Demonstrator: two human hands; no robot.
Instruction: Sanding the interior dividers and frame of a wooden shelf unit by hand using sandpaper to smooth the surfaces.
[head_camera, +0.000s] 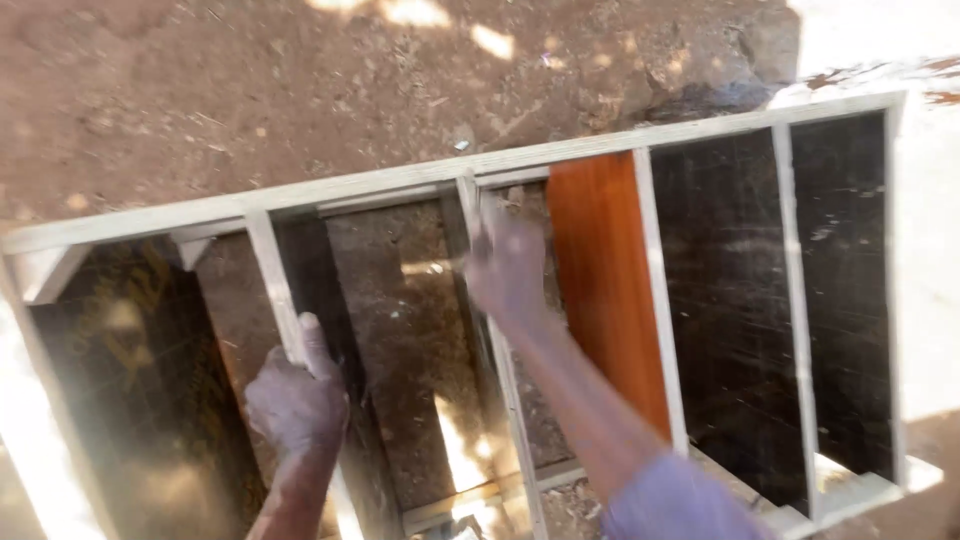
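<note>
**2 Hands on a Pale Wooden Frame Over Bare Earth**

Reddish-brown dirt ground (250, 90) fills the upper part of the view, scattered with small stones and patches of sunlight, and a darker rock (770, 45) sits near the top right. Across this ground lies a pale wooden frame (420, 178), its long top rail running at a slight slant from the left edge up toward the right. Several upright slats divide the frame into bays. Dark panels (730, 300) fill the 2 bays on the right, and an orange-brown polished board (600, 290) stands just left of them, between 2 slats. The bays toward the left show dark, glossy surfaces with blurred reflections.

The left hand (297, 395) is closed around 1 of the slats (272, 275) in the left part of the frame, fingers wrapped over it and the thumb pointing up along the wood. The right hand (507, 265) reaches up to the middle slat (470, 205), close under the top rail; it is blurred, so whether it grips the slat or only presses against it cannot be told. The right forearm runs down to a lilac sleeve (675, 500) at the bottom edge. Bright glare washes out the far right and lower left corners.
</note>
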